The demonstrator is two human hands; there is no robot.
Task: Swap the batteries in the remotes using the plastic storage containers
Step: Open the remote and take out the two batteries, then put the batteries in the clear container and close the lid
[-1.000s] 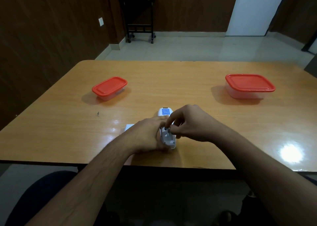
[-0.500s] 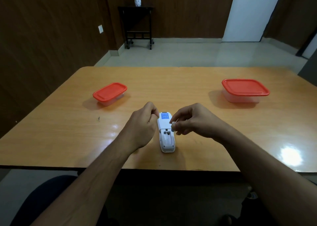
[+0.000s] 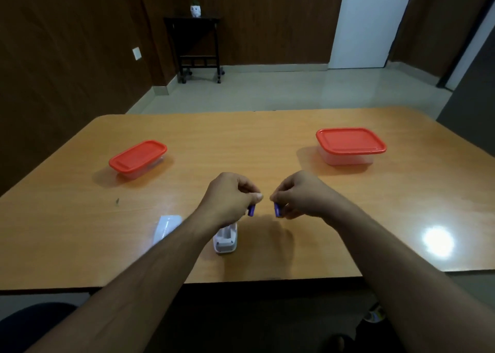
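Note:
A white remote (image 3: 226,239) lies face down near the table's front edge, its battery bay uncovered; my left wrist hides its far half. Above it, my left hand (image 3: 230,198) pinches a small purple battery (image 3: 251,210), and my right hand (image 3: 300,196) pinches another purple battery (image 3: 277,209). The two hands are a short gap apart, raised off the table. A small red-lidded container (image 3: 138,158) stands at the left and a larger red-lidded container (image 3: 349,145) at the right, both closed. A white flat piece, likely the battery cover (image 3: 167,225), lies left of the remote.
The wooden table (image 3: 267,143) ends just in front of my forearms. A tiny dark speck (image 3: 117,201) lies at its left. Beyond it are a tiled floor, a dark side table (image 3: 195,44) with a white pot, and a white door (image 3: 372,23).
Both hands have lifted away from the remote, each now holding a purple battery. The camera view tilted upward, and the remote lies bare on the table.

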